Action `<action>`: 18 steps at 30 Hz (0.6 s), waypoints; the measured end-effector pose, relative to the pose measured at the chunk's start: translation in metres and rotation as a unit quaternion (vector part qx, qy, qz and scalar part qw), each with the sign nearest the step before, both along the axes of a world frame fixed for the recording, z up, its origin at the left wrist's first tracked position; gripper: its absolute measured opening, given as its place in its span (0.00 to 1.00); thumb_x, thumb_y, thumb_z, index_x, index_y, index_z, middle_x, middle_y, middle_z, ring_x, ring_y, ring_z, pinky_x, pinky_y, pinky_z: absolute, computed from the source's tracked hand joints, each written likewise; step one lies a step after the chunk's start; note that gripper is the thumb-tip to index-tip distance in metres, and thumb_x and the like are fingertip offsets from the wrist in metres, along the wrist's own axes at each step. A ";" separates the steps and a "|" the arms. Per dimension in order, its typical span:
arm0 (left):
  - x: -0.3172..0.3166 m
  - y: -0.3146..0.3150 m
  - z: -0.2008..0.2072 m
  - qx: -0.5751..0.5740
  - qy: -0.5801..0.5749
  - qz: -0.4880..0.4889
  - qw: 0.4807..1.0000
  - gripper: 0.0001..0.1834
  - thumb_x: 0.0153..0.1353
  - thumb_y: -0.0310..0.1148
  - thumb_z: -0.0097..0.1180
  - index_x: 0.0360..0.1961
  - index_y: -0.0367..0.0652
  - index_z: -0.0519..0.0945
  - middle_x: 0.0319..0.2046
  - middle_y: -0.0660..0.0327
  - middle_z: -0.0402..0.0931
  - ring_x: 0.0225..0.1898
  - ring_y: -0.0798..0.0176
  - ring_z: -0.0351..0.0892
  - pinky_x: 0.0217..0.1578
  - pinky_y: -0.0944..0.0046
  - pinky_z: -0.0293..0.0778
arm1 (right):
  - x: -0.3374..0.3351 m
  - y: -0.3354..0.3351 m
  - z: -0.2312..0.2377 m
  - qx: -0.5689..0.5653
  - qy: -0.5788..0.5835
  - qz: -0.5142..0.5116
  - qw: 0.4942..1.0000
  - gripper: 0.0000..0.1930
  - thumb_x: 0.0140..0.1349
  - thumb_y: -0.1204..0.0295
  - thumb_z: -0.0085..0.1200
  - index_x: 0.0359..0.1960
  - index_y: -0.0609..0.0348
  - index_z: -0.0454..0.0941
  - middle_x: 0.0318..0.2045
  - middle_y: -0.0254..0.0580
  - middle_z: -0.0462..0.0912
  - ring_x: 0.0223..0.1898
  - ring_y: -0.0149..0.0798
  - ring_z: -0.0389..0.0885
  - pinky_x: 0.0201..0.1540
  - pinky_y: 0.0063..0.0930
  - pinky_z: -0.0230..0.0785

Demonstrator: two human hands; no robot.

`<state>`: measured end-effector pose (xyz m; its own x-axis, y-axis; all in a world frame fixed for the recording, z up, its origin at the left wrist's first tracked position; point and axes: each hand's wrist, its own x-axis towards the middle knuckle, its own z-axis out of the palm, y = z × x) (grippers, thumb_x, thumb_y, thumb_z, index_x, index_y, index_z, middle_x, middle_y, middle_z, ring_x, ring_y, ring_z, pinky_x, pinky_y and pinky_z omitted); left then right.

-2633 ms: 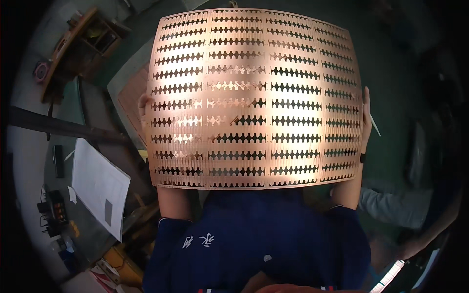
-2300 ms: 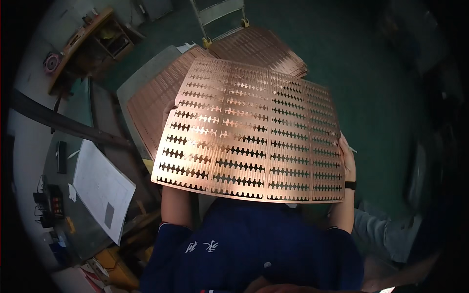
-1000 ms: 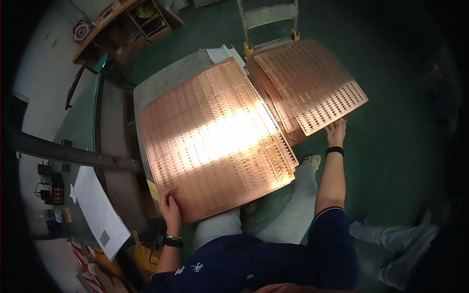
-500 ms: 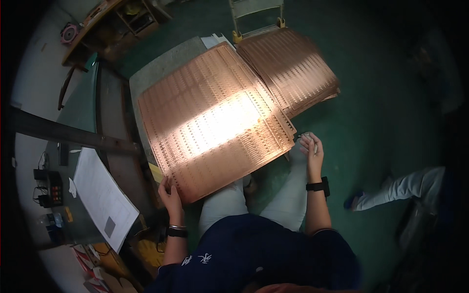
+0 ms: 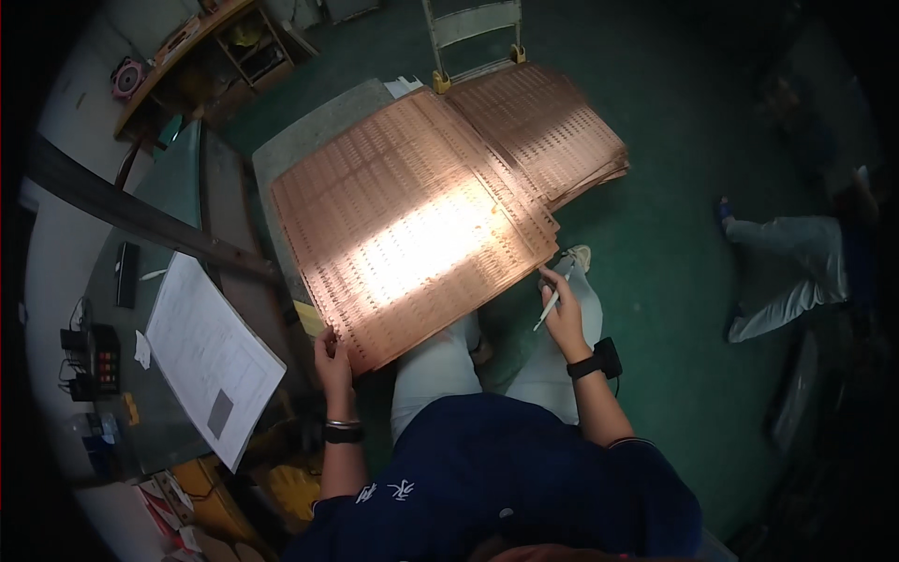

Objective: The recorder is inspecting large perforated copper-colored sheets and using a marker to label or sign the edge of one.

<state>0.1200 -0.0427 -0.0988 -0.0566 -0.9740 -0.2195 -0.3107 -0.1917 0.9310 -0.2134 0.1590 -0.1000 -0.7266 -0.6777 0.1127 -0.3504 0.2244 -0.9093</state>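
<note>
A wide stack of copper-coloured sheets (image 5: 393, 159), patterned with rows of small cut-outs, lies tilted in front of me, with bright light glaring on its middle. My left hand (image 5: 334, 363) pinches the edge at its near left corner, fingers partly hidden. At the near right corner, my right hand (image 5: 566, 317) has its fingertips against the edge of the sheets. A thin white pen (image 5: 546, 312) is held in that same hand, pointing down toward me. Beyond the right side lies a second stack of similar sheets (image 5: 538, 122), slightly uneven at its edges.
On the left, a paper sheet with a drawing (image 5: 211, 356) lies by a dark metal bar (image 5: 154, 217). A grey board (image 5: 323, 122) sits under the copper stack. Behind stands a trolley handle (image 5: 476, 23). At the right, another person's legs (image 5: 791, 253) show above the green floor (image 5: 670, 309).
My right hand has moved left and in to the sheets' corner, with the pen now showing clearly. My left hand stays at its corner. The other person's legs have shifted farther away.
</note>
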 end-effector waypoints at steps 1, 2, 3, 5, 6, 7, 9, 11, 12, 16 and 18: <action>0.002 0.005 0.002 0.000 -0.001 0.003 1.000 0.18 0.57 0.21 0.46 0.51 0.36 0.70 0.44 0.57 0.72 0.45 0.64 0.71 0.49 0.67 0.65 | -0.003 -0.008 0.004 0.008 0.054 -0.008 0.998 0.13 0.62 0.73 0.46 0.48 0.61 0.70 0.40 0.49 0.77 0.41 0.41 0.77 0.41 0.28 0.68; 0.000 0.010 0.004 0.000 0.021 -0.004 1.000 0.19 0.57 0.21 0.46 0.51 0.36 0.69 0.44 0.57 0.72 0.46 0.64 0.71 0.50 0.67 0.65 | -0.006 -0.015 0.007 0.016 0.109 -0.019 0.994 0.13 0.60 0.75 0.47 0.47 0.60 0.70 0.38 0.51 0.77 0.40 0.45 0.76 0.40 0.31 0.67; 0.000 0.014 0.006 0.000 0.043 -0.010 0.999 0.20 0.56 0.21 0.47 0.52 0.36 0.68 0.44 0.57 0.72 0.47 0.64 0.71 0.50 0.66 0.65 | -0.008 -0.020 0.010 0.015 0.107 -0.018 0.994 0.13 0.60 0.75 0.47 0.47 0.60 0.70 0.38 0.51 0.77 0.40 0.45 0.76 0.40 0.31 0.67; 0.005 0.021 0.008 0.007 0.033 -0.001 0.999 0.20 0.56 0.21 0.47 0.52 0.36 0.68 0.46 0.57 0.71 0.48 0.63 0.70 0.51 0.65 0.65 | -0.010 -0.035 0.013 0.058 0.172 -0.002 0.983 0.14 0.58 0.79 0.46 0.47 0.59 0.70 0.37 0.53 0.77 0.41 0.55 0.71 0.43 0.39 0.64; 0.003 0.025 0.011 0.015 0.044 -0.005 0.999 0.20 0.56 0.21 0.47 0.52 0.36 0.68 0.47 0.56 0.69 0.49 0.63 0.70 0.51 0.65 0.65 | -0.010 -0.038 0.010 0.048 0.193 0.008 0.980 0.13 0.57 0.79 0.47 0.45 0.59 0.72 0.34 0.53 0.76 0.37 0.55 0.70 0.42 0.41 0.63; 0.005 0.028 0.013 0.022 0.055 -0.006 0.998 0.20 0.55 0.21 0.47 0.51 0.36 0.68 0.48 0.56 0.68 0.49 0.63 0.69 0.52 0.65 0.64 | -0.008 -0.041 0.009 0.044 0.190 0.023 0.981 0.13 0.57 0.79 0.47 0.45 0.59 0.72 0.34 0.53 0.76 0.37 0.55 0.70 0.42 0.41 0.63; 0.012 0.030 0.003 0.002 0.034 0.001 0.999 0.19 0.55 0.21 0.48 0.50 0.38 0.70 0.48 0.56 0.63 0.49 0.62 0.69 0.51 0.65 0.66 | -0.006 -0.043 0.012 0.082 0.219 0.008 0.972 0.12 0.56 0.78 0.47 0.43 0.60 0.73 0.33 0.53 0.75 0.39 0.54 0.71 0.42 0.40 0.63; 0.007 0.034 0.016 0.008 -0.007 -0.001 1.000 0.18 0.55 0.22 0.49 0.49 0.38 0.70 0.48 0.56 0.63 0.48 0.62 0.69 0.49 0.64 0.68 | -0.009 -0.039 0.013 0.100 0.229 0.000 0.968 0.11 0.56 0.80 0.47 0.41 0.59 0.74 0.34 0.51 0.77 0.39 0.54 0.71 0.43 0.42 0.63; 0.009 0.035 0.015 0.013 -0.005 0.004 1.000 0.17 0.56 0.22 0.48 0.48 0.36 0.69 0.48 0.56 0.65 0.47 0.62 0.69 0.48 0.64 0.69 | -0.011 -0.039 0.010 0.107 0.214 0.001 0.971 0.11 0.56 0.80 0.47 0.41 0.60 0.74 0.34 0.50 0.78 0.39 0.54 0.72 0.43 0.41 0.64; 0.016 0.036 0.016 0.066 0.067 0.014 0.996 0.18 0.58 0.24 0.47 0.51 0.37 0.67 0.49 0.56 0.69 0.49 0.63 0.70 0.50 0.65 0.66 | 0.001 -0.040 0.024 0.120 0.215 0.024 0.969 0.12 0.55 0.81 0.46 0.41 0.60 0.74 0.33 0.50 0.78 0.39 0.52 0.72 0.43 0.40 0.64; 0.015 0.034 0.017 0.058 0.067 0.020 0.996 0.18 0.58 0.23 0.46 0.51 0.37 0.67 0.48 0.56 0.69 0.48 0.63 0.69 0.50 0.65 0.66 | 0.005 -0.038 0.025 0.118 0.215 0.038 0.969 0.12 0.55 0.81 0.47 0.41 0.60 0.74 0.34 0.51 0.78 0.39 0.53 0.72 0.43 0.39 0.64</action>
<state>0.1350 -0.0087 -0.0820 -0.0538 -0.9447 -0.3234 -0.1758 -0.3098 0.9344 -0.2081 0.1215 -0.0747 -0.5936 -0.7711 0.2303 -0.7094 0.3663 -0.6021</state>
